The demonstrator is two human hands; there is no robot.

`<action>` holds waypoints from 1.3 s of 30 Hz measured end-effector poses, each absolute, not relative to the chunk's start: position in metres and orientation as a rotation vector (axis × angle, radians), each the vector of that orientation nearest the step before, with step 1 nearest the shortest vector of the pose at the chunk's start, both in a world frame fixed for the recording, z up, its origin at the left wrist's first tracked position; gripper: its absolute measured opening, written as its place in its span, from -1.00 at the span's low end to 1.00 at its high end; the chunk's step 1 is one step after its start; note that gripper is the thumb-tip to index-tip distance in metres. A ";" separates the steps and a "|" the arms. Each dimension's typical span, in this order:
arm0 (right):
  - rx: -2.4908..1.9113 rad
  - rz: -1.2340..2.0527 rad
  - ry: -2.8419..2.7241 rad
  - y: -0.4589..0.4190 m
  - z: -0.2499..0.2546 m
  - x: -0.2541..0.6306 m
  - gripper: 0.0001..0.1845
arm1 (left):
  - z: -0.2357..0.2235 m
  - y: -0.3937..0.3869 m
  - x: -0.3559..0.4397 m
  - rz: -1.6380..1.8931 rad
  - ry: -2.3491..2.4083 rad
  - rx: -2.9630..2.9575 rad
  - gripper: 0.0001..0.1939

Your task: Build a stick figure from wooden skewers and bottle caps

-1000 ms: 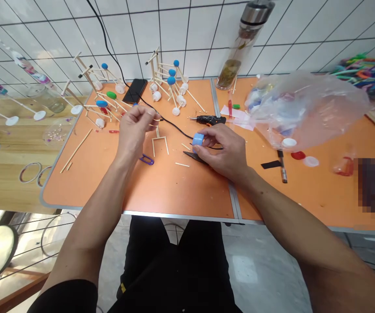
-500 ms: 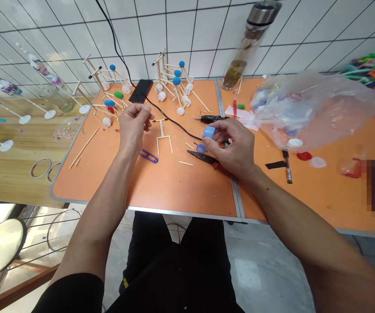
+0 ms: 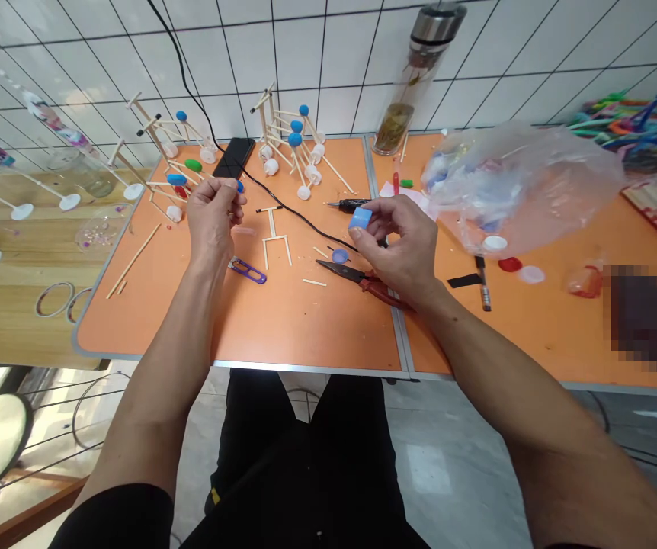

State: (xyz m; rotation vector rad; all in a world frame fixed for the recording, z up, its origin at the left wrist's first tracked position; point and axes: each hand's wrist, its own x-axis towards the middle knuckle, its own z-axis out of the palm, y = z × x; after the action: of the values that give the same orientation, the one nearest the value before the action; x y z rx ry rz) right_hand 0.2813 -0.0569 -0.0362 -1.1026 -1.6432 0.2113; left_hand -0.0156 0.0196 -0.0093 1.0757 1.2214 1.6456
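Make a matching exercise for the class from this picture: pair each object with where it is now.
Objects:
1. Blue plastic cap
2. Purple-handled snips
3. Black smartphone
4. Clear plastic bag

Places:
A. At the far edge of the orange table, near the tiled wall
B. Pinched in the fingers of the right hand
C. On the table, to the right of the right hand
D. On the table, just beside the left hand

Pairs: 1-B, 2-D, 3-A, 4-C
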 end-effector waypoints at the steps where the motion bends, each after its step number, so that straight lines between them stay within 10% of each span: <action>1: -1.107 0.212 -1.627 -0.056 -0.036 0.282 -0.79 | -0.010 0.022 -0.019 1.669 1.228 1.068 -0.58; 14: -1.090 0.228 -1.567 -0.051 -0.037 0.286 -0.76 | -0.001 0.024 -0.026 1.851 1.262 0.941 -0.63; 26: -1.077 0.171 -1.933 -0.070 -0.032 0.272 -0.80 | -0.016 -0.035 0.045 0.879 0.783 1.176 -0.39; 39: -1.075 0.219 -2.128 -0.067 -0.018 0.280 -0.72 | -0.026 -0.030 0.051 0.999 0.761 1.062 -0.42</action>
State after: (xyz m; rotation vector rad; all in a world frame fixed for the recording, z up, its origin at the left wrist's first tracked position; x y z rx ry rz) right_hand 0.2802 -0.0670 -0.0181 -1.0750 -2.1276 0.2186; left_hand 0.0515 -0.0300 -0.0258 1.0617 0.7612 0.9994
